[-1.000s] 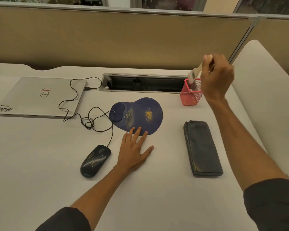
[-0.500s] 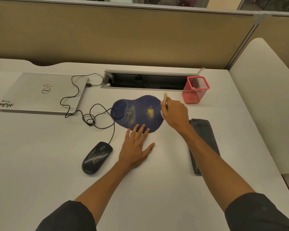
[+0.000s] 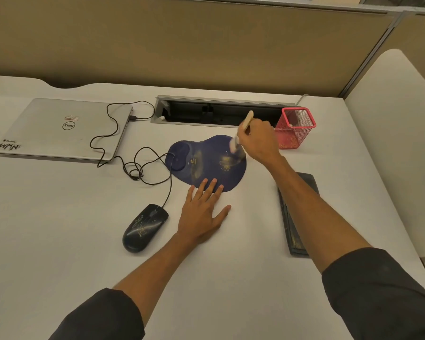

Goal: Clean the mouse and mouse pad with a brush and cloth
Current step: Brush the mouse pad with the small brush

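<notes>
Mouse (image 3: 145, 227): glossy dark plastic. Mouse pad (image 3: 206, 163): matt blue, dusty. Cup (image 3: 295, 128): red wire mesh. Laptop (image 3: 64, 128): brushed silver metal.

Navy mouse pad (image 3: 206, 163) yellow-smudged; black mouse (image 3: 144, 228) gold-streaked; red mesh pen holder (image 3: 295, 127); silver laptop (image 3: 62, 130)

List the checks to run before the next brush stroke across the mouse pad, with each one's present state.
1. Right hand grips the brush: ok.
2. Bristles on the mouse pad: ok.
3. Left hand fingertips pin the pad's near edge: ok.
4. Yellow dust cleared: not ok.
5. Mouse off the pad: ok.
6. Cloth within reach: ok, folded under the right forearm.
</notes>
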Tool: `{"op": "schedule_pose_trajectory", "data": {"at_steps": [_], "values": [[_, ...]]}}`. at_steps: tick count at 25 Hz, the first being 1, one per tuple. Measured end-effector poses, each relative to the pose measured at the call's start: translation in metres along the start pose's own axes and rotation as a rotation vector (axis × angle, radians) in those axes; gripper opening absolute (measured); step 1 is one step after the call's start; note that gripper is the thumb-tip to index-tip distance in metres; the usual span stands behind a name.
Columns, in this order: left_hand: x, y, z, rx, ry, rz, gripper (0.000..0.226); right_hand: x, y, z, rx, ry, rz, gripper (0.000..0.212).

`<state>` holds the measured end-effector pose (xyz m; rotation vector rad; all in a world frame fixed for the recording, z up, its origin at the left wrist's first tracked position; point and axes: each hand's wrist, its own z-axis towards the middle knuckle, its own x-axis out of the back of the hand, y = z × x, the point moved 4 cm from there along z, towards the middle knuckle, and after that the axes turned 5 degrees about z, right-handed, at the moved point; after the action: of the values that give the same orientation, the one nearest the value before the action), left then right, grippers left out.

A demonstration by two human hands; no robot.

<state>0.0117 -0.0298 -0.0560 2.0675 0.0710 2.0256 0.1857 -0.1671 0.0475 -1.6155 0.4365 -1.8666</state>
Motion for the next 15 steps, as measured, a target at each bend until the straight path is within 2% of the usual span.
{"op": "schedule_pose_trajectory", "data": {"at_steps": [2, 4, 6, 8, 10, 12, 14, 15], "values": [[0.001, 0.000, 0.000, 0.001, 0.001, 0.006, 0.072, -0.014, -0.007, -0.004, -0.010, -0.085, 0.098, 0.028], [0.002, 0.001, 0.000, 0.002, 0.000, 0.007, 0.073, -0.024, 0.001, -0.010, -0.022, -0.192, -0.035, 0.030], [0.002, 0.001, -0.001, 0.009, 0.008, 0.009, 0.072, -0.014, 0.003, -0.003, 0.005, -0.145, -0.177, 0.030], [0.003, 0.002, 0.000, 0.014, 0.005, 0.012, 0.072, -0.009, -0.005, 0.004, 0.033, -0.084, -0.119, 0.028], [0.002, 0.001, 0.000, 0.015, -0.005, 0.017, 0.072, -0.014, -0.012, 0.004, 0.008, -0.128, -0.026, 0.028], [0.003, 0.002, -0.002, 0.009, -0.005, 0.032, 0.071, -0.015, -0.007, 0.003, -0.007, -0.188, -0.147, 0.028], [0.003, 0.002, -0.002, 0.010, 0.004, 0.039, 0.069, -0.003, -0.007, 0.010, 0.021, -0.147, -0.253, 0.029], [0.003, 0.002, -0.002, 0.011, 0.006, 0.040, 0.068, 0.000, -0.009, 0.012, 0.041, -0.123, -0.217, 0.029]]}}
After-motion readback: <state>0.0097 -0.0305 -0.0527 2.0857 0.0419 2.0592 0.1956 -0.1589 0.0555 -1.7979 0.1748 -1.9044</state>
